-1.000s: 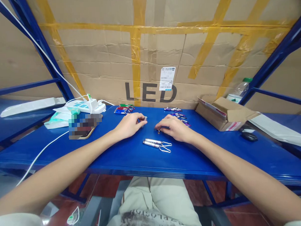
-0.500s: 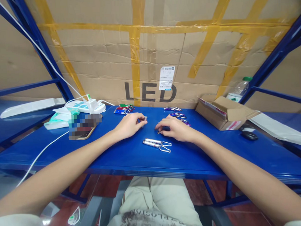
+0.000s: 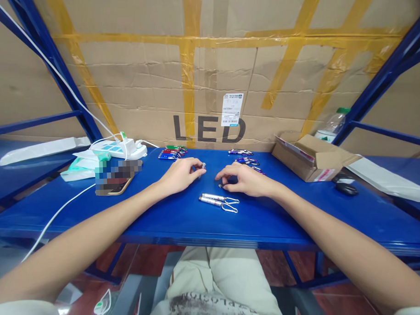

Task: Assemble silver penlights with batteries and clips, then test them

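Note:
My left hand [image 3: 180, 174] rests on the blue table [image 3: 184, 218] with its fingers curled round a small flashlight [image 3: 202, 166] whose silver tip pokes out to the right. My right hand [image 3: 247, 179] lies a little to the right, thumb and fingers pinched on a tiny part I cannot make out. Two silver keychain flashlights [image 3: 218, 201] with clips lie side by side just in front of both hands.
Coloured keychain flashlights lie in a bunch at the back left [image 3: 171, 152] and another at the back right [image 3: 245, 157]. An open cardboard box [image 3: 313, 162], a black mouse [image 3: 347, 189] and a bottle [image 3: 331, 124] are on the right. A power strip [image 3: 118, 148] and cable are on the left.
My right hand has shifted slightly and its fingers have spread a bit at the pinch. The left hand has stayed where it was.

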A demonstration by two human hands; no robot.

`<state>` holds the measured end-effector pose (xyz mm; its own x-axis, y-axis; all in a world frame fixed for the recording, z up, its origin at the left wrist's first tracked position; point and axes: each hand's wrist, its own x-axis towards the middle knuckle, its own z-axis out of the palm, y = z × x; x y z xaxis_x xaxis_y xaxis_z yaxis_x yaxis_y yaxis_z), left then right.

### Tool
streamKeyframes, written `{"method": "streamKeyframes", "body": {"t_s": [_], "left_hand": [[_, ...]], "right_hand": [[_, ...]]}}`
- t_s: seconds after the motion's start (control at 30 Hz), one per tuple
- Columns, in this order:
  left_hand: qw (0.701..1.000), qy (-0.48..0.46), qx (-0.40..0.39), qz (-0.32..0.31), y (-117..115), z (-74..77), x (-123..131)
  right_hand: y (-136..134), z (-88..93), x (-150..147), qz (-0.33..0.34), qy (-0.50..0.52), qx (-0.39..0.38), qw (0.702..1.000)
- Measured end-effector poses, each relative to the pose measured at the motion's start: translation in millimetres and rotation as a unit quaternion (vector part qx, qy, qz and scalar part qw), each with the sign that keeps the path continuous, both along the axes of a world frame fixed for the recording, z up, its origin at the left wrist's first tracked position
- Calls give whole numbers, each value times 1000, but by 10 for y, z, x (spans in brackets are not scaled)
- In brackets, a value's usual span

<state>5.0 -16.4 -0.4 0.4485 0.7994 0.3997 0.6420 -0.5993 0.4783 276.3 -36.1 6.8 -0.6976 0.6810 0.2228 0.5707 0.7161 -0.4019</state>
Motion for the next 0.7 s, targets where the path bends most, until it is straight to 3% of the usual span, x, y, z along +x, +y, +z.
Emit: {"method": "streamKeyframes", "body": {"t_s": [0.2, 0.7], "left_hand": [[993, -110, -24, -19, -38, 54, 21], [976, -64, -112, -178, -141, 45, 44]], "right_hand": [[-1, 14, 34, -10, -19, 41, 999], [57, -17, 73, -23, -37, 21, 999]]}}
